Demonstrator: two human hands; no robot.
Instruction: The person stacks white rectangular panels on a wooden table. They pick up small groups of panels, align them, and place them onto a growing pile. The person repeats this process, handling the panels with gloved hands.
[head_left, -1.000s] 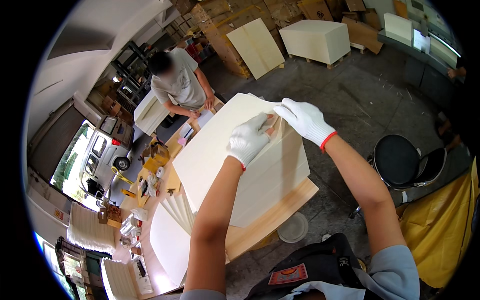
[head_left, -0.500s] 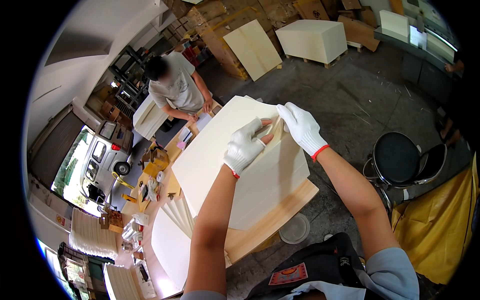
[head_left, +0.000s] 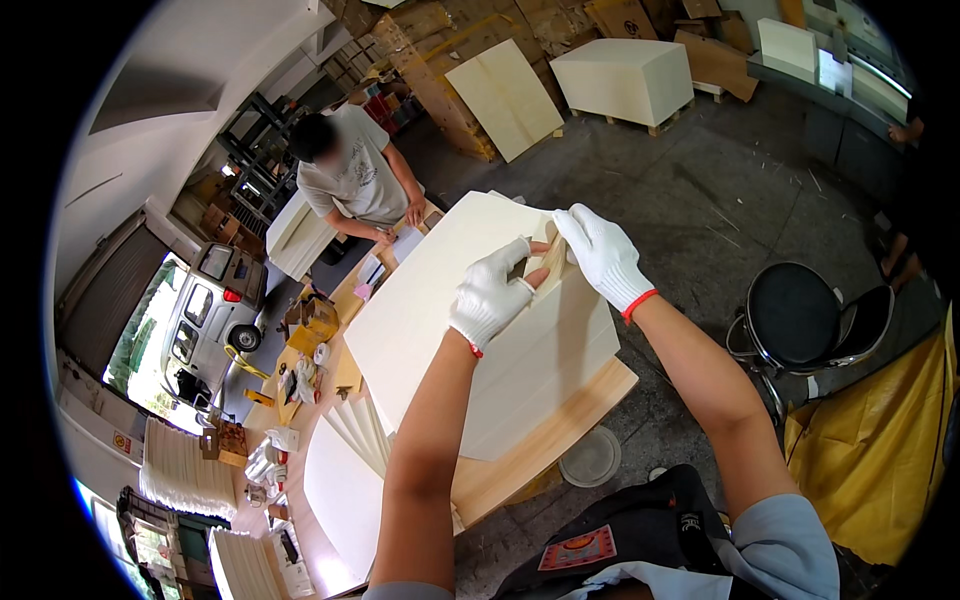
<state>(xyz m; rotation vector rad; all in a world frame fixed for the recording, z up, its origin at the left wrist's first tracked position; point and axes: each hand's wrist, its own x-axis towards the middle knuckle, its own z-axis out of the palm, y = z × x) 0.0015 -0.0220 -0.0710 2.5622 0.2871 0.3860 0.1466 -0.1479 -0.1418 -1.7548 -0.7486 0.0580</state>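
"What's underfoot?"

"A dark grey concrete floor [head_left: 680, 200], with a pale wooden table [head_left: 550, 437] above it."

"And the tall stack of big white rectangular sheets [head_left: 530, 365]?"

"On the table, its upper edges lifted between both hands."

"Each grip?"

"The right hand [head_left: 600, 255], in a red-cuffed white knitted glove, clasps the sheets' far corner. The similarly gloved left hand [head_left: 490, 300] has bare fingertips [head_left: 537, 277] against the edges; whether they pinch, I cannot tell."
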